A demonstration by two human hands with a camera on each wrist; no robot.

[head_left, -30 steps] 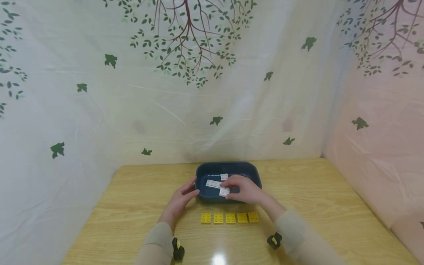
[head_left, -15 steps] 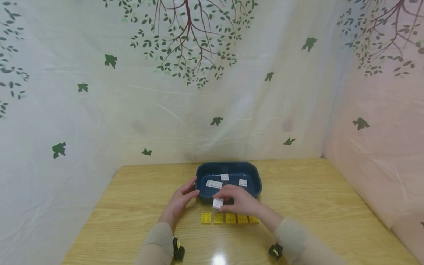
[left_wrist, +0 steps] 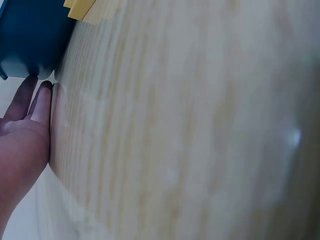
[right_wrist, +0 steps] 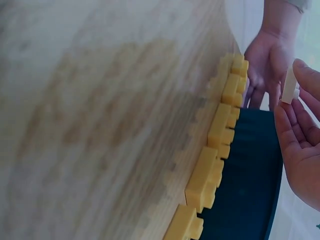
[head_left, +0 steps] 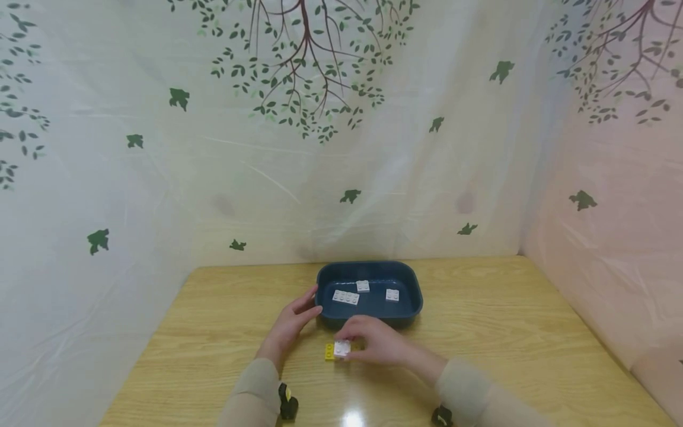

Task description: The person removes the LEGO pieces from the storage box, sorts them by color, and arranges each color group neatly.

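Between the thumb and fingertips of my right hand (head_left: 376,341) I pinch a small white toy brick (head_left: 342,349). It is held over the left end of a row of yellow toy bricks (right_wrist: 202,175); the right wrist view shows a gap between the white brick and the row. In the head view only the leftmost yellow brick (head_left: 329,352) shows clearly, the others being behind my hand. My left hand (head_left: 288,326) touches the left side of a dark blue tub (head_left: 368,270) with extended fingers.
Inside the tub lie a longer white brick (head_left: 345,297) and two small white bricks, one at the back (head_left: 363,286) and one at the right (head_left: 392,295). The wooden table (head_left: 224,344) meets a leaf-printed curtain (head_left: 267,207) behind the tub.
My right hand has lifted the small white brick out of the tub and carried it toward me and left, over the yellow row. My left hand has stayed at the tub.
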